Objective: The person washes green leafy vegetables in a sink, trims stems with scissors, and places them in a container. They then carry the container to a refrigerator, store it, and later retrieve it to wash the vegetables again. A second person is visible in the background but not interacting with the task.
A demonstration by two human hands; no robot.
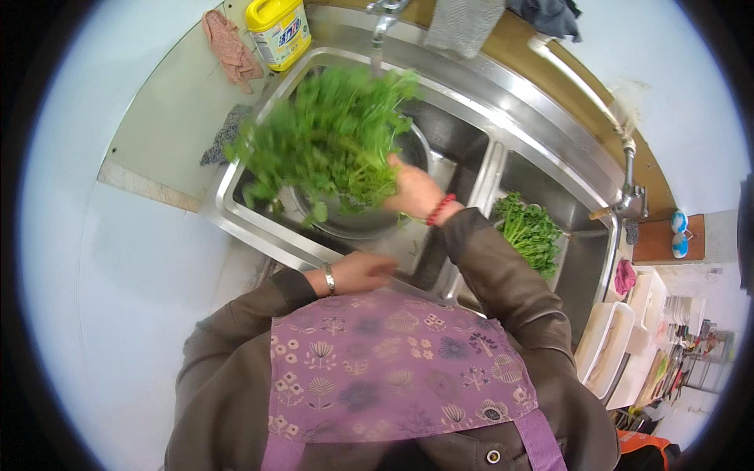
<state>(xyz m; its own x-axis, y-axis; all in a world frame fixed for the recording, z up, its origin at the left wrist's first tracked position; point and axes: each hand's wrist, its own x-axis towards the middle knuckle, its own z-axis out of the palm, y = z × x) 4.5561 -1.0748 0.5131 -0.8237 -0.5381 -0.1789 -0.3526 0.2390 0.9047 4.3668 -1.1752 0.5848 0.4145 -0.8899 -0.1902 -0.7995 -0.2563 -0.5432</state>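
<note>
My right hand, with a red bead bracelet at the wrist, grips a large bunch of leafy green herbs by its stems. Motion blurs the leaves, which spread over a round metal basin in the left compartment of a steel double sink. My left hand hovers by the front rim of that compartment, below the basin. Nothing shows in it, but its fingers are blurred and partly hidden. Another bunch of greens lies in the right compartment. The bunch covers much of the basin's inside.
A metal faucet reaches over the left compartment; a second faucet is at the right. A yellow detergent jug, a pink cloth and a grey scouring pad lie left. White plastic tubs stand at right.
</note>
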